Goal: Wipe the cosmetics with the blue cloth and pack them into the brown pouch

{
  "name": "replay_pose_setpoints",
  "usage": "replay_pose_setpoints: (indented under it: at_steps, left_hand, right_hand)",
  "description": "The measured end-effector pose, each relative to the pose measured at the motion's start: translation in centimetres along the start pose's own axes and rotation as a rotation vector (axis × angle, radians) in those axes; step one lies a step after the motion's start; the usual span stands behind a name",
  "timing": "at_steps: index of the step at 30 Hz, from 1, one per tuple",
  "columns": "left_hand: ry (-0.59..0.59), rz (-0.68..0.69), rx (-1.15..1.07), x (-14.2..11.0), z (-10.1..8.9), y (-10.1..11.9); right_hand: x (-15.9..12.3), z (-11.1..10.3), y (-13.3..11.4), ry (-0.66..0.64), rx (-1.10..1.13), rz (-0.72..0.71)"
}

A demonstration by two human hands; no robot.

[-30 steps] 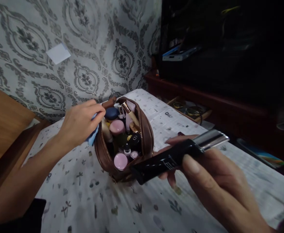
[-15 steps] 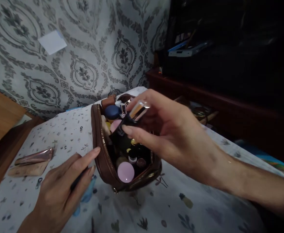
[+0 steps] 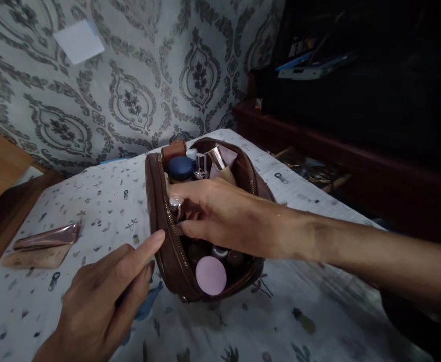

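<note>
A brown zipped cosmetics bag (image 3: pixel 163 251) stands unzipped on the patterned cloth. My right hand (image 3: pixel 220 211) reaches inside it, thumb and fingers closed around a small bottle with a shiny silver cap (image 3: pixel 176 202); its body is hidden. My left hand (image 3: pixel 107 296) rests beside the bag, its index finger stretched out and touching the bag's left wall. The gap between that finger and the thumb is dark. Inside the bag I see a dark blue lid (image 3: pixel 180 168), a silver-capped bottle (image 3: pixel 200 166), a tube with a metallic cap (image 3: pixel 217 158) and a round pink lid (image 3: pixel 211 275).
Two cosmetic tubes, one rose metallic (image 3: pixel 49 236) and one beige (image 3: pixel 35 256), lie on the cloth (image 3: pixel 103 201) at left. Behind is a patterned wall with a white paper (image 3: pixel 79 41). An open drawer (image 3: pixel 314 171) and dark furniture stand at right.
My right hand has lowered the black, silver-capped bottle from above the opening into the bag, moving left and down. My left hand remains by the bag's side. The view has shifted slightly.
</note>
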State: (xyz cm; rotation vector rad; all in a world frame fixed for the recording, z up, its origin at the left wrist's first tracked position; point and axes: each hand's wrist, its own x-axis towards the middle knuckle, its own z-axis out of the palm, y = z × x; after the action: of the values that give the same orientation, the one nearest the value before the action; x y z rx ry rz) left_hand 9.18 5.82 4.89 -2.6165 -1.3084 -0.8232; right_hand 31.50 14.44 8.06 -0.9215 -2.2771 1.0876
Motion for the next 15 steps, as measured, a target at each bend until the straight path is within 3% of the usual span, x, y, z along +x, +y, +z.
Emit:
replay_pose_setpoints:
  at_steps: [7, 15]
  left_hand:
    - [0.026, -0.002, 0.094, -0.4, 0.0, 0.0]
    - [0.031, -0.087, 0.045, -1.7, 0.8, -0.8]
  right_hand:
    - [0.5, -0.3, 0.1, 0.253, -0.062, -0.058]
    - [-0.7, -1.4, -0.3, 0.225, -0.147, -0.032]
